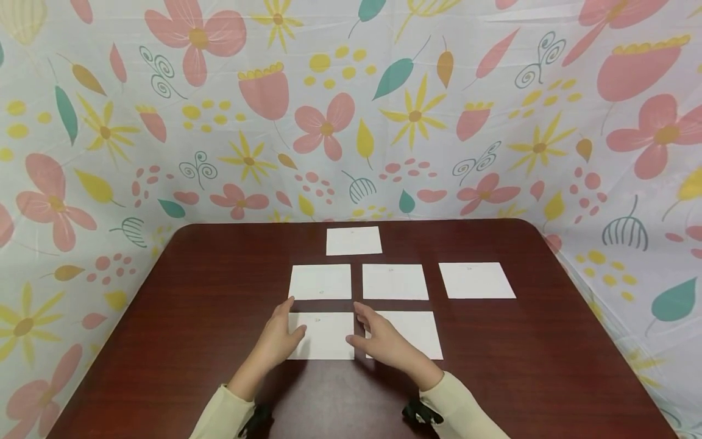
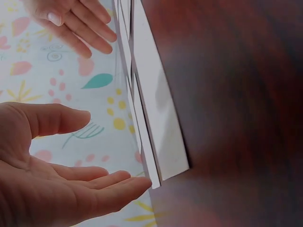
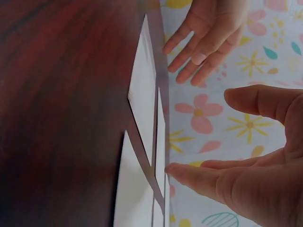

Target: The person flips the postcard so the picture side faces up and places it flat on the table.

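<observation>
My left hand (image 1: 278,336) hovers at the left edge of the front-left white card (image 1: 325,338), fingers and thumb extended. Across from it, my right hand (image 1: 388,343) is held over the gap between that card and the front-right white card (image 1: 414,332), partly covering the latter. In the left wrist view the left palm (image 2: 61,194) faces inward with nothing between thumb and fingers. The right wrist view shows the right fingers (image 3: 203,184) straight and the hand holding nothing. Both hands look raised above the cards. Small faint marks show on the cards, too small to read.
Behind the front pair lie a middle-left card (image 1: 320,281), a middle card (image 1: 395,281) and a card set apart at right (image 1: 476,280). One more card (image 1: 353,241) lies near the far edge of the dark reddish table (image 1: 219,262). A floral cloth (image 1: 351,164) hangs behind.
</observation>
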`<state>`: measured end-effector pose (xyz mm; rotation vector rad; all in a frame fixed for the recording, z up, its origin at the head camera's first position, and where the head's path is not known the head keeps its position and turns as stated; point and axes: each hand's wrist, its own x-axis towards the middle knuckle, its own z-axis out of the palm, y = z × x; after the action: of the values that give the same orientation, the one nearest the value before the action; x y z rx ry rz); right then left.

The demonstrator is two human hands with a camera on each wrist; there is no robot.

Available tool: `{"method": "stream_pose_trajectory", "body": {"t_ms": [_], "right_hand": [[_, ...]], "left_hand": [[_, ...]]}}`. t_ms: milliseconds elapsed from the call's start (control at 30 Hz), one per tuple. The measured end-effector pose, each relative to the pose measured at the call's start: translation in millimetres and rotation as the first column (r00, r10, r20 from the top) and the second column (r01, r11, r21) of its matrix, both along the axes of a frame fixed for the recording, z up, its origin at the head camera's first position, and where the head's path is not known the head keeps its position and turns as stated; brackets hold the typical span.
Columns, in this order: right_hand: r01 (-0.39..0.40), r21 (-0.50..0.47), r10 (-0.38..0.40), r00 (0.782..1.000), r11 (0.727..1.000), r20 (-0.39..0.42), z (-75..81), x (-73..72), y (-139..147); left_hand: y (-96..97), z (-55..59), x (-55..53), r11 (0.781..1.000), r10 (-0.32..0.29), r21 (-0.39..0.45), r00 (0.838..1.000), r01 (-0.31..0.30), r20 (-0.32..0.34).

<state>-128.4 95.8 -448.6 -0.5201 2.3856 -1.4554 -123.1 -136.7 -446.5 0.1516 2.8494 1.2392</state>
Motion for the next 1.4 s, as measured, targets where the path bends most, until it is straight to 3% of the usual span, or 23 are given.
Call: {"method": "stream_pose_trajectory", "body": {"t_ms": [333, 700, 933, 1400], "right_hand": [[-0.014, -0.040, 0.017, 0.997, 0.999, 0.070, -6.8, 2.7, 0], [0.001, -0.100, 0.013, 0.990, 0.995, 0.137, -9.3, 3.1, -4], [0.028, -0.121, -0.008, 0.986, 0.992, 0.168, -8.6, 4.4, -6], [0.180, -0.123, -0.154, 0.968, 0.976, 0.197, -8.9, 3.5, -14]], "left_hand": [[-5.6, -2.6, 3.3, 1.000, 0.012, -0.003, 0.997, -0.012, 0.073], [-4.9, -4.1, 3.4, 1.000, 0.029, 0.005, 0.995, -0.029, 0.091], [-5.3, -7.7, 2.1, 0.999, 0.032, 0.023, 0.998, -0.033, 0.063], [-5.4, -8.9, 0.5, 0.996, 0.071, 0.052, 0.996, -0.074, 0.059]]}}
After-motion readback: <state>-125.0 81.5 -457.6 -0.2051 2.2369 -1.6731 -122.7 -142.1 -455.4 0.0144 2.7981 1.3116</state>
